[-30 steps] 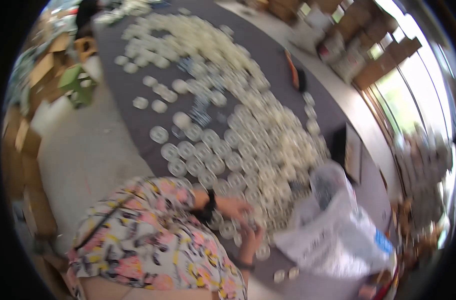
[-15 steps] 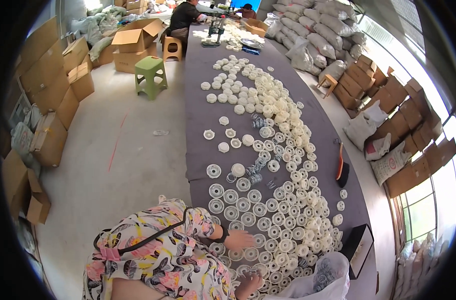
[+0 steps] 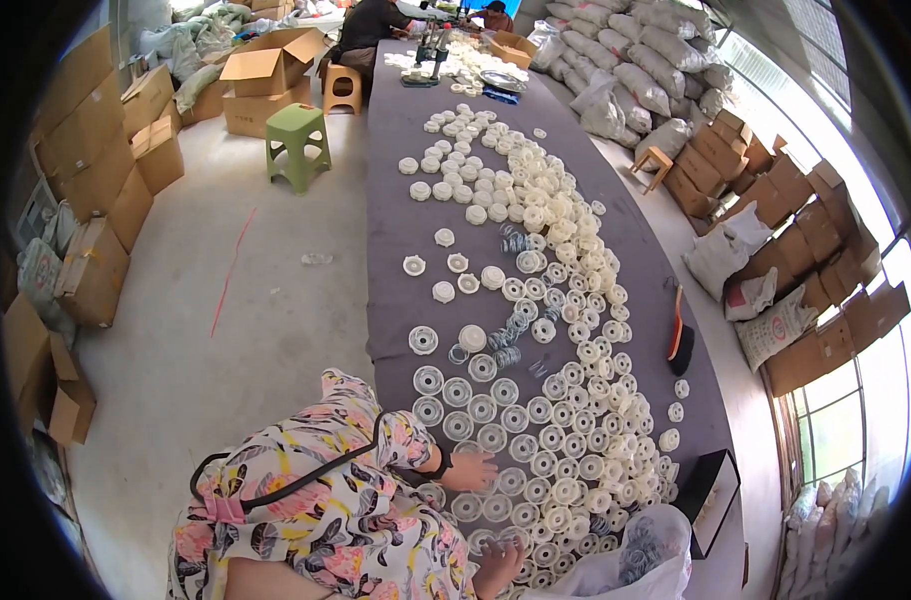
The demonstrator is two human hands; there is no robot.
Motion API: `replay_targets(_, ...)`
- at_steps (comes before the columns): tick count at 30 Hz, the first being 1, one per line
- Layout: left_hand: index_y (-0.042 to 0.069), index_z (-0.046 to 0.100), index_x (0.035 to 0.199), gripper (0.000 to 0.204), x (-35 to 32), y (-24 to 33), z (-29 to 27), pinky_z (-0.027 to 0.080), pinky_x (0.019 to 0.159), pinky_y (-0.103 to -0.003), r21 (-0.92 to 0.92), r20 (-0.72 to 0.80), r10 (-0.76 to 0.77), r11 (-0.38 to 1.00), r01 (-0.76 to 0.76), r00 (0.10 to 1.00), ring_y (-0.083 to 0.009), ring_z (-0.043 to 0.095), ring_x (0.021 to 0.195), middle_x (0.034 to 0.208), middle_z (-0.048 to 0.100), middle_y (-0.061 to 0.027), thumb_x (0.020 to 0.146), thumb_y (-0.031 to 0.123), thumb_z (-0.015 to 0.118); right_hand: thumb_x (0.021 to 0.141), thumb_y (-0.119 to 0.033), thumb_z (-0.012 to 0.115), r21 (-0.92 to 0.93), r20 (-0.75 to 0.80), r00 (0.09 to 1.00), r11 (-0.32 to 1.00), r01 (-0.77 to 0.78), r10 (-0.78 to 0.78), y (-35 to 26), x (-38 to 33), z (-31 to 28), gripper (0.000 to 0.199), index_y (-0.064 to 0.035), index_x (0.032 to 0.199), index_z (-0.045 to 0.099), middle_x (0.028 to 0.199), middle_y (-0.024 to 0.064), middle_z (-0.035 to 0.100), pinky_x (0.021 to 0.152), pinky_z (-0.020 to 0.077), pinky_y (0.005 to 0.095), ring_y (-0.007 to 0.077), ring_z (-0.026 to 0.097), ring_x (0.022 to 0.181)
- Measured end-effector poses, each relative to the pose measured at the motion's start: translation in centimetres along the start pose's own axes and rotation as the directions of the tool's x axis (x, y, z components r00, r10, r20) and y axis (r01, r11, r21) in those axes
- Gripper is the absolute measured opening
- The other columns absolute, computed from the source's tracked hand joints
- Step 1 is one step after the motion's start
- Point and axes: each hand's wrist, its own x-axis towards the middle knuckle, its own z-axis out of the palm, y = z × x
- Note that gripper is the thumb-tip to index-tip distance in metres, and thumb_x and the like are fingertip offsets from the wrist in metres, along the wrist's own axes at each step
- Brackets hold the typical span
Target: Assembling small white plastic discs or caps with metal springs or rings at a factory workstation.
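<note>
My left hand (image 3: 472, 471), with a dark band at the wrist, reaches over the near edge of the grey-covered table. Its fingers are apart and rest among clear round plastic discs (image 3: 492, 437); none is seen gripped. Lower down, my right hand (image 3: 500, 566) is close to a clear disc (image 3: 481, 542), its fingers loosely spread over the crowded parts. Beyond both hands lies a dense spread of white plastic rings (image 3: 596, 470). A clear bag (image 3: 666, 530) containing metal springs (image 3: 640, 556) stands by the right hand.
Loose springs (image 3: 506, 350) and white caps (image 3: 476, 200) cover the table further along. A black open box (image 3: 711, 500) and an orange-handled brush (image 3: 683, 340) lie at the far side. A green stool (image 3: 298, 145) is on the floor. People work at the table's end.
My left hand has drawn slightly up and back, its fingers a bit more bent. My right hand has shifted only a little. The whole view has moved slightly.
</note>
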Motion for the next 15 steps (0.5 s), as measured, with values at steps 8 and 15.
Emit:
replay_targets(8, 0.005, 0.057, 0.113, 0.052, 0.7, 3.8, -2.9, 0.041, 0.091, -0.044, -0.563, -0.414, -0.077, 0.805, -0.188, 0.907, -0.0308, 0.052, 0.107, 0.121, 0.051, -0.0165, 0.068, 0.027, 0.072, 0.091, -0.025, 0.053, -0.141, 0.102, 0.974, 0.966, 0.215, -0.202, 2.6, 2.9, -1.6, 0.050, -0.0019, 0.131, 0.034, 0.122, 0.0160, 0.049, 0.083, 0.0446, 0.0380, 0.0278, 0.054, 0.103)
replay_targets(15, 0.002, 0.055, 0.116, 0.055, 2.8, 5.6, -4.8, 0.048, 0.077, -0.034, -0.865, -0.212, -0.075, 0.478, -0.152, 0.974, -0.0229, 0.058, 0.092, 0.104, 0.060, -0.0131, 0.072, 0.029, 0.071, 0.091, -0.019, 0.055, -0.005, 0.106, 0.985, 0.991, 0.136, -0.134, 1.8, 2.9, -0.9, 0.025, -0.0030, 0.109, 0.056, 0.095, 0.0062, 0.057, 0.070, 0.0468, 0.0334, 0.0200, 0.058, 0.083)
